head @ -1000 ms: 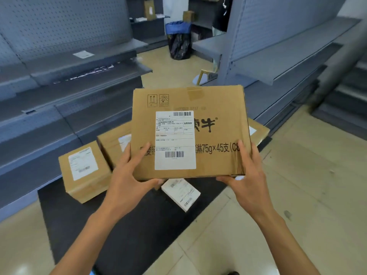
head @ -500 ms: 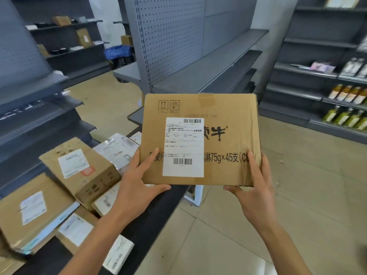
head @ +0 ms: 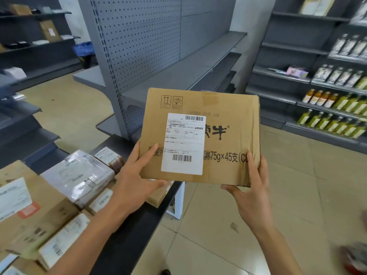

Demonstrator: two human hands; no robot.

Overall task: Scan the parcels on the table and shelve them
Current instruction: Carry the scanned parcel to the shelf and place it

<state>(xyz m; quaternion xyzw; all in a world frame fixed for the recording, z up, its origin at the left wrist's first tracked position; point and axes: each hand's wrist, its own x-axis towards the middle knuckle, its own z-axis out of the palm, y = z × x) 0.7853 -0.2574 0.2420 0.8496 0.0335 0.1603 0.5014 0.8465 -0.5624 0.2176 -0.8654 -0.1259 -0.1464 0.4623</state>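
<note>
— Cardboard parcel (head: 228,120), where is it?

— Up in front of me, clear of the table (head: 127,241) and just right of its edge; I hold it flat-side up with its white shipping label (head: 183,143) facing me; the label sits left of the parcel's middle.

— And your hands?

— My left hand (head: 135,175) grips the parcel's near left corner, fingers on top beside the label, thumb under the near edge; my right hand (head: 250,191) grips the near right corner the same way, fingers curled up its side, thumb below.

— What lies around the parcel?

— Left of it and lower, other parcels (head: 79,175) crowd the table; beyond it stands a grey pegboard shelf unit (head: 139,46); right of it, well apart, shelves carry bottles (head: 333,120).
</note>
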